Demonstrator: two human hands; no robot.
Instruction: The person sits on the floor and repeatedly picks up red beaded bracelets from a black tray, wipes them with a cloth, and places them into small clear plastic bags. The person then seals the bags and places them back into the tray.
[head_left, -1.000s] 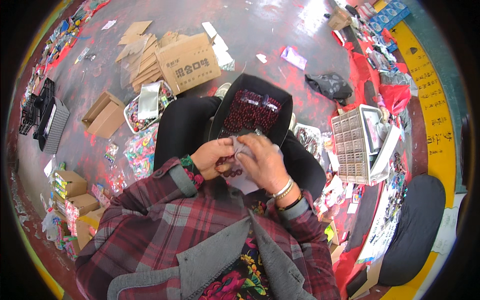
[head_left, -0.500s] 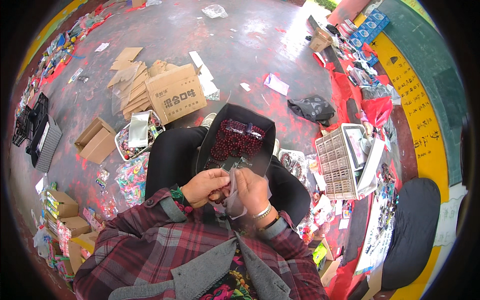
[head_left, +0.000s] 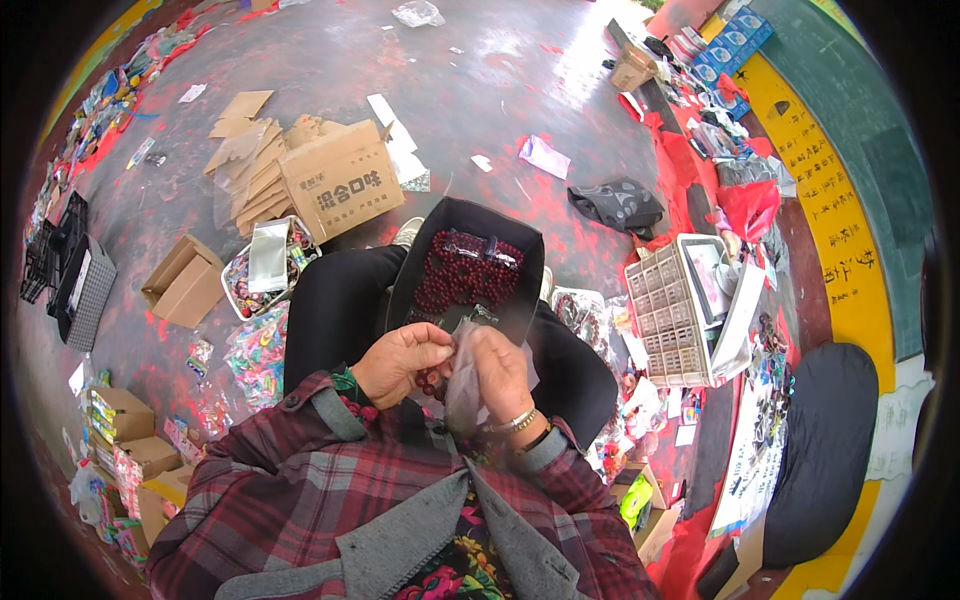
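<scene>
Over my lap, my left hand (head_left: 402, 362) is closed, thumb and fingertips pinched, with a string of dark red beads (head_left: 431, 384) showing under its fingers. Beside it, my right hand (head_left: 502, 374) grips a thin, whitish see-through bag (head_left: 463, 392) that hangs down between the hands. The left fingertips are at the bag's edge; whether they touch it I cannot tell. Just beyond both hands, a black open box (head_left: 520, 308) rests between my knees, holding a heap of dark red bead strings (head_left: 460, 278) and a clear plastic packet (head_left: 466, 245).
Left of my knee are a white basket (head_left: 238, 292) of small goods and an open cardboard box (head_left: 184, 281). Farther out stand a large carton (head_left: 345, 190) and flattened cardboard (head_left: 262, 185). On the right are a beige crate (head_left: 665, 315) and a dark bag (head_left: 615, 207).
My hands have shifted slightly, and the left hand has opened a small gap from the right at the bag's top. More red beads show below the left fingers. The view has tilted a little.
</scene>
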